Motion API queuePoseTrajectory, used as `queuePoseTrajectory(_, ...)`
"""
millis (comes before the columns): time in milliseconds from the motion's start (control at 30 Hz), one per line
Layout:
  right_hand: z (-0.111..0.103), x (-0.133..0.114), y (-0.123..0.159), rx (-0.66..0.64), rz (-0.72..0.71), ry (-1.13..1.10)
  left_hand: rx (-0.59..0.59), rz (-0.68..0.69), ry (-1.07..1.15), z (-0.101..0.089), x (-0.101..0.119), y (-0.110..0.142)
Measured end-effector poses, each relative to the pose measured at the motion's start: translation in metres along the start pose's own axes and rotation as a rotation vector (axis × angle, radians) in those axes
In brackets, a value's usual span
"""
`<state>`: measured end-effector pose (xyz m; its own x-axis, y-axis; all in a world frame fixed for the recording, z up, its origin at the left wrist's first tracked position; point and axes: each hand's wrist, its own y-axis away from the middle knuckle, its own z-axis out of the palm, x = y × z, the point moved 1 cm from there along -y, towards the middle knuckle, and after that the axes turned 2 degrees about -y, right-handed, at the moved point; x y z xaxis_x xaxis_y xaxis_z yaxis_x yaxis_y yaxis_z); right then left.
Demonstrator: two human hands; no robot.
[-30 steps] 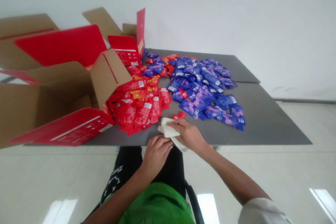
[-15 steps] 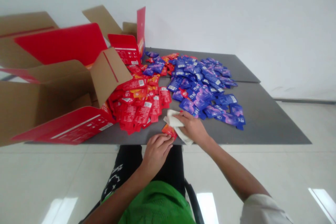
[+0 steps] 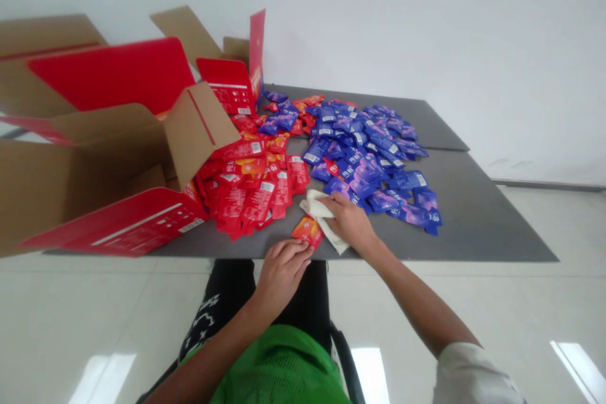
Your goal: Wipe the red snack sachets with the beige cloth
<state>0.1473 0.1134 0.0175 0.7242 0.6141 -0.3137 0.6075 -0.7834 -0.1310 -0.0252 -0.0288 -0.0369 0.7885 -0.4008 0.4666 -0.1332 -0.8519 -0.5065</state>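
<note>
The left hand [image 3: 282, 267] lies at the front edge of the dark grey surface [image 3: 487, 221], its fingers drawn together and slightly bent over the near edge of an orange-and-red packet [image 3: 307, 229]; whether the thumb closes on the packet from below, I cannot tell. The packet lies flat near that front edge, between the two hands. The right hand [image 3: 351, 222] is closed around a folded white cloth [image 3: 324, 214], which hangs just beside the packet, its lower corner pointing toward the front edge. Left of the cloth spreads a heap of red packets [image 3: 258, 202], some with barcodes facing up, against the side of an open red box [image 3: 151, 221]. Behind and to the right of the cloth lies a broad heap of blue-purple packets [image 3: 362, 170]. A second open red box [image 3: 227, 85] stands farther back on the left
</note>
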Motion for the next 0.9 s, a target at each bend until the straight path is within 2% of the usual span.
queuePoseTrajectory(100, -0.008, 0.001, 0.0, 0.025, 0.001, 0.014, 0.007, -0.008, -0.006, 0.001, 0.0, 0.001)
queuePoseTrajectory(267, 0.008, -0.032, 0.029, -0.069, -0.164, -0.081, -0.029, -0.031, -0.079, 0.003, -0.002, 0.003)
queuePoseTrajectory(367, 0.011, -0.021, 0.019, -0.059, -0.097, -0.071, -0.027, -0.02, -0.044, 0.002, -0.001, 0.003)
queuePoseTrajectory(467, 0.0, 0.002, 0.002, 0.007, 0.026, 0.003, -0.005, -0.011, -0.003, 0.001, -0.001, 0.001)
queuePoseTrajectory(533, -0.006, 0.002, 0.001, 0.023, 0.034, 0.03, 0.003, -0.01, -0.001, 0.001, -0.001, 0.001)
queuePoseTrajectory(667, 0.004, -0.028, 0.023, -0.039, -0.16, -0.052, -0.013, -0.021, -0.064, 0.002, -0.001, 0.002)
queuePoseTrajectory(733, 0.012, -0.035, 0.026, -0.064, -0.186, -0.083, -0.017, -0.02, -0.073, 0.002, -0.001, 0.002)
queuePoseTrajectory(800, 0.013, -0.027, 0.018, -0.042, -0.14, -0.073, -0.014, -0.008, -0.033, 0.001, -0.001, 0.001)
queuePoseTrajectory(900, 0.003, 0.0, -0.005, 0.008, -0.023, 0.004, 0.0, -0.003, 0.015, 0.0, 0.0, -0.001)
